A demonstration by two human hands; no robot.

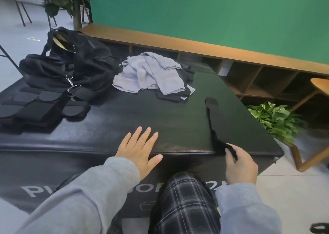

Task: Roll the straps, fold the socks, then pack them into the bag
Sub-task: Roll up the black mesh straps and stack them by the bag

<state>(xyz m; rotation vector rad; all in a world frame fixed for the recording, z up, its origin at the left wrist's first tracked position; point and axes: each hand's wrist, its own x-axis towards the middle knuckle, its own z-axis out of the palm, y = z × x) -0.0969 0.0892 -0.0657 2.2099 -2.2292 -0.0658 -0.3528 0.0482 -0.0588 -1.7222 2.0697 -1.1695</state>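
A long black strap (213, 121) lies stretched across the right side of the black padded table (142, 116), its far end rounded. My right hand (241, 164) pinches the strap's near end at the table's front edge. My left hand (138, 149) rests flat on the table with fingers spread, left of the strap. A heap of light blue-grey socks (151, 73) lies in the middle at the back, over some black pieces. A black bag (71, 63) sits at the back left, its top open. Several black straps (35, 107) lie flat at the left.
A metal clip (71, 84) on the bag's shoulder strap lies in front of the bag. Behind the table run a low wooden shelf (249, 68) and a green wall. A leafy plant (274, 118) and a wooden stool (318, 91) stand to the right.
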